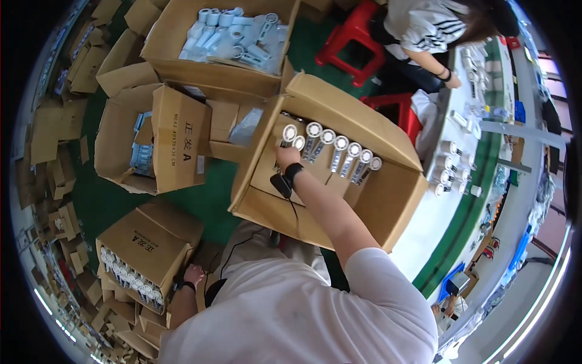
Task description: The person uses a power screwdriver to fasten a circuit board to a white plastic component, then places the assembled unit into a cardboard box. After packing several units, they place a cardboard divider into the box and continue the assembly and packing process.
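My right hand [287, 156] reaches into an open carton [388, 203] at the centre. Its fingers are closed around a white round-headed handheld fan [299, 143], at the left end of a row. Beside it lies another such fan [290, 133]. The other fans [341, 144] lie side by side on a cardboard layer, heads toward the far wall. My left hand [194, 274] is low at the left, beside a carton [142, 233] with fans [130, 278] lined up at its open side. The left fingers are too small and partly hidden to read.
A big carton [212, 68] at the back holds bagged white fans [233, 36]. Another open carton [179, 142] stands at left. Red stools [351, 42] and a co-worker's arm [430, 62] are at the far right, by a white worktable [418, 224] bearing fans.
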